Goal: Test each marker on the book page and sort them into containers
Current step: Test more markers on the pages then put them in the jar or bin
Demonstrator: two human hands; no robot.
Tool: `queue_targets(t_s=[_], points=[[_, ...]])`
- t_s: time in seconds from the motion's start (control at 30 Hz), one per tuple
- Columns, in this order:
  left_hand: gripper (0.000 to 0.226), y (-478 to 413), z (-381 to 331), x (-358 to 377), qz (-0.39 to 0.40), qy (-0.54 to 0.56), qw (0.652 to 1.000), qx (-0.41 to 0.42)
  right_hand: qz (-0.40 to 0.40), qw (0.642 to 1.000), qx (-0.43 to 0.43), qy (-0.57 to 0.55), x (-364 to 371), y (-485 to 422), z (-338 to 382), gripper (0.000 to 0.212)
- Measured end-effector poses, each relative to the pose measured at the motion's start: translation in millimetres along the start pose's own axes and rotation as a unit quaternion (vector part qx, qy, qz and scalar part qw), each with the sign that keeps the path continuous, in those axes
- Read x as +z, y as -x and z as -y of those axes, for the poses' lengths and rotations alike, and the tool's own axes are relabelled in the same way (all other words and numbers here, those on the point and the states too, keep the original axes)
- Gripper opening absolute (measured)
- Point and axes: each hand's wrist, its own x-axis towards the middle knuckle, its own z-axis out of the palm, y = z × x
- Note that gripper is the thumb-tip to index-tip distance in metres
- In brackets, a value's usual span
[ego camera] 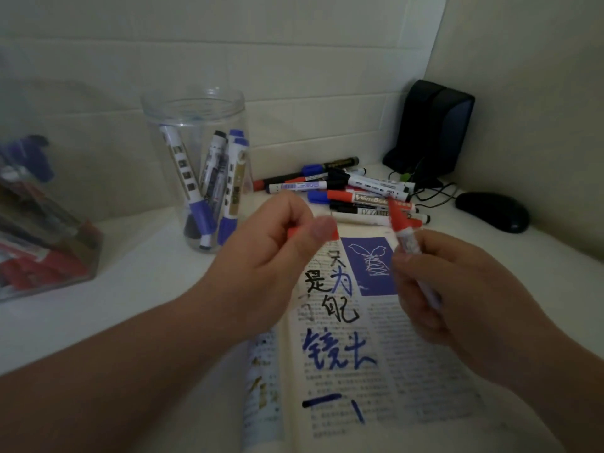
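hands hovered above the open printed book (389, 341), both forearms reaching in from the bottom edge. left hand (268, 256) was raised with its back to the camera, its thumb and curled fingers pinching a small red marker cap (333, 236). right hand (457, 289) sat just beside it, apart from the cap, fingers wrapped round a white-barrelled marker with a red end (408, 241). that marker tilted, red end pointing up and away towards the wall, white tail showing below the fingers; motion blur hid its tip.

the book page bore hand-drawn black and blue characters, a thick blue stroke near the bottom and a white scribble on a blue panel. behind the book lay a loose pile of red, blue and black whiteboard markers (356, 194) on the white tabletop (137, 276). a tall clear round plastic jar (196, 106) to the left held blue- and black-capped markers standing on end. a clear rectangular box (81, 266) at the far left held mostly red ones, blurred. a black speaker (431, 129) and black mouse (493, 212) sat in the right corner.
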Motion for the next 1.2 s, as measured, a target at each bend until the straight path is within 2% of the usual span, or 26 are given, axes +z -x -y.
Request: queue_targets(t_s=[0.07,0.2,0.3,0.43,0.53,0.6,0.67,0.73,0.8,0.87,0.93,1.07,1.13,1.2], points=[[0.031,2,2,-1,0.011,-0.052,0.999,0.005,-0.005,0.997,-0.007,-0.075,-1,1,-3,0.027],[0.025,6,0,2,0.016,-0.086,0.996,0.017,-0.034,0.996,-0.047,-0.066,-3,2,-5,0.046],[0.025,7,1,0,0.009,-0.106,0.993,0.046,-0.041,0.991,-0.057,-0.110,-3,3,-5,0.045],[0.022,6,4,-2,0.022,-0.118,0.992,0.036,-0.052,0.996,-0.065,-0.013,2,6,-7,0.050],[0.018,7,2,-1,0.062,-0.111,0.992,-0.012,-0.047,0.988,-0.087,0.120,2,6,-7,0.040],[0.017,7,2,-2,0.096,-0.148,0.984,-0.023,-0.046,0.977,-0.117,0.173,1,8,-9,0.052],[0.016,6,4,-4,0.123,-0.189,0.974,-0.025,-0.051,0.966,-0.171,0.189,-1,10,-12,0.042],[0.016,3,5,-7,0.136,-0.220,0.966,-0.029,-0.029,0.969,-0.216,0.118,-5,12,-12,0.026],[0.016,2,5,-8,0.139,-0.241,0.960,-0.037,0.039,0.982,-0.178,-0.045,-8,12,-10,0.031],[0.017,1,6,-7,0.136,-0.263,0.954,-0.051,0.084,0.976,-0.149,-0.134,-11,9,-7,0.031],[0.020,0,7,-6,0.133,-0.295,0.944,-0.056,0.076,0.978,-0.159,-0.109,-10,9,-7,0.040],[0.025,-1,7,-3,0.132,-0.337,0.930,-0.058,0.002,0.988,-0.154,-0.035,-9,8,-14,0.030],[0.024,-1,8,-1,0.131,-0.359,0.923,-0.053,-0.017,0.987,-0.146,-0.066,-9,7,-15,0.026],[0.020,-2,9,-1,0.130,-0.379,0.915,-0.048,0.007,0.983,-0.125,-0.132,-5,8,-12,0.018]])
